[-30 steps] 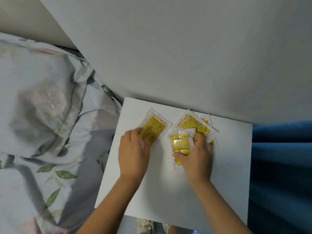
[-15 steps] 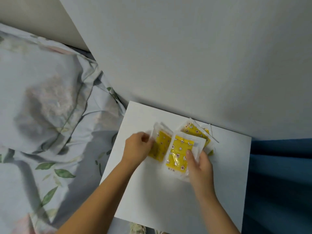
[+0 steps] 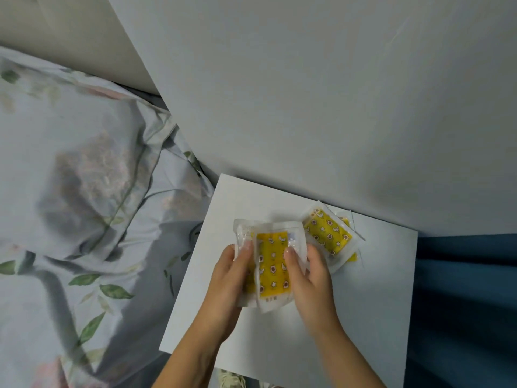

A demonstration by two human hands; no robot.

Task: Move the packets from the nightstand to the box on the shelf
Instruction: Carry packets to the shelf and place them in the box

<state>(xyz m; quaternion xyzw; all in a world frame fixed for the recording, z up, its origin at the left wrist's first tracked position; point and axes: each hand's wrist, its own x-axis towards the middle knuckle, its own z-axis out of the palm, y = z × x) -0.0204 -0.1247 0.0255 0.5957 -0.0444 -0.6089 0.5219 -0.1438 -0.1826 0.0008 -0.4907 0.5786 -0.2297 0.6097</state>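
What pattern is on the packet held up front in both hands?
Yellow with small moons, stars and brownish flower shapes, inside a clear wrapper: the front packet, in the head view.

Both forearms are bare to the frame's edge, left hand [image 3: 227, 278] and right hand [image 3: 309, 278] ungloved.

Behind the front packet [image 3: 272, 264] that both hands grip, a second packet [image 3: 242, 233] shows only its upper left corner; the left hand [image 3: 226, 278] covers the rest. Right of the grip, the loose packets [image 3: 327, 233] overlap, so their count is unclear. The print on every wrapper is too blurred to read. Both forearms run off the bottom edge.
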